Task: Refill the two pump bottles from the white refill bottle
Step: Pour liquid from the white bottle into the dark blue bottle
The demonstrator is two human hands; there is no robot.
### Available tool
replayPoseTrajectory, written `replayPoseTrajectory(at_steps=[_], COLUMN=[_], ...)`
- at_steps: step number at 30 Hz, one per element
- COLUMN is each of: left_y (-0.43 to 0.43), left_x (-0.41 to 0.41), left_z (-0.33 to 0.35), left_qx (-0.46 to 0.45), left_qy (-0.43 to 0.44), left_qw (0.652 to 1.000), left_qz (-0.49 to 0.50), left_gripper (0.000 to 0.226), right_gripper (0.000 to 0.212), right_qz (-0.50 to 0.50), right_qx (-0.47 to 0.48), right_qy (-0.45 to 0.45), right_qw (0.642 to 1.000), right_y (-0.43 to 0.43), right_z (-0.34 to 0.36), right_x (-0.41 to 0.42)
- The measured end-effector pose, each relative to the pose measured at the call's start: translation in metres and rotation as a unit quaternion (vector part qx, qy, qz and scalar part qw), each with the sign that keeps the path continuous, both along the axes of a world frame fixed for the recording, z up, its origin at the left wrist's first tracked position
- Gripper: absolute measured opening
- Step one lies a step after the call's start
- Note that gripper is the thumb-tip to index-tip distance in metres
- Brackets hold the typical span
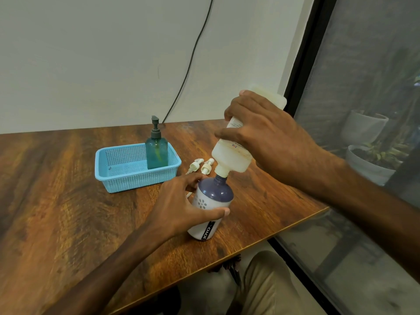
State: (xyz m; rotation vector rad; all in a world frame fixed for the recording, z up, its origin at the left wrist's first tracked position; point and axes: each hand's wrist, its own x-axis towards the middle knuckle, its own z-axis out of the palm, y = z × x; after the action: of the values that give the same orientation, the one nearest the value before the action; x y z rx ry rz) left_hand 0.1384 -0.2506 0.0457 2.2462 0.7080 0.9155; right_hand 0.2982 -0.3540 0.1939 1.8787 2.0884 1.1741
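With left hand [181,201] wrapped round standing white-and-purple plastic pump bottle [216,189] near wooden table [68,178] edge, tips cream-white plastic refill bottle [231,158], gripped in right hand [263,133], from upper right, neck down onto its mouth.

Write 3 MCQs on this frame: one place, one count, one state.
1. Where is the teal bottle?
A. in the basket
B. on the floor
C. on the sill

2. How many loose pumps lie on the table?
A. one
B. two
C. four

3. The refill bottle is:
A. upright and capped
B. lying flat
C. tipped neck-down at the purple bottle's mouth

Answers:
1 A: it stands at the basket's right end.
2 B: two white pumps lie just right of the basket.
3 C: the right hand holds it inverted, while the left hand grips the purple bottle.
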Motion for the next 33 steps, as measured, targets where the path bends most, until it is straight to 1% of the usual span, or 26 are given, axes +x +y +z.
replayPoseTrajectory(at_steps=[3,8,13,16,19,21,25,28,31,33], left_y=[-0.001,-0.001,-0.001,-0.003,-0.006,-0.008,-0.011,-0.012,-0.013,-0.014], left_x=[0.0,0.0,0.0,-0.002,-0.004,-0.005,-0.008,-0.009,-0.011,-0.014], left_z=[0.0,0.0,0.0,0.002,0.003,0.004,0.002,0.001,-0.001,-0.004], left_qx=[-0.003,-0.006,-0.003,-0.005,-0.011,-0.01,-0.01,-0.012,-0.014,-0.017], left_qy=[-0.001,-0.002,0.006,0.006,0.001,-0.004,-0.021,-0.026,-0.031,-0.037], left_qw=[1.0,1.0,1.0,1.0,1.0,1.0,1.0,0.999,0.999,0.999], left_qz=[-0.002,-0.004,-0.002,-0.002,0.003,0.007,0.013,0.016,0.017,0.019], left_gripper=[0.087,0.079,0.085,0.077,0.069,0.066,0.064,0.063,0.062,0.065], right_gripper=[0.067,0.067,0.066,0.066,0.066,0.069,0.069,0.085,0.092,0.097], right_qz=[-0.001,0.005,0.014,0.024,0.031,0.027,0.011,-0.034,-0.074,-0.09], right_qx=[-0.001,-0.005,-0.003,0.003,0.002,-0.017,-0.037,-0.02,0.023,0.051], right_qy=[-0.01,-0.007,-0.007,0.003,0.068,0.154,0.344,0.444,0.583,0.627], right_qw=[1.0,1.0,1.0,1.0,0.997,0.988,0.938,0.895,0.809,0.772], right_y=[0.0,0.001,0.003,0.0,-0.007,-0.014,-0.032,-0.034,-0.024,-0.016], right_z=[0.0,-0.001,-0.002,-0.001,-0.003,-0.013,-0.049,-0.083,-0.116,-0.133], right_x=[0.0,0.002,0.003,0.007,0.022,0.04,0.072,0.085,0.09,0.09])
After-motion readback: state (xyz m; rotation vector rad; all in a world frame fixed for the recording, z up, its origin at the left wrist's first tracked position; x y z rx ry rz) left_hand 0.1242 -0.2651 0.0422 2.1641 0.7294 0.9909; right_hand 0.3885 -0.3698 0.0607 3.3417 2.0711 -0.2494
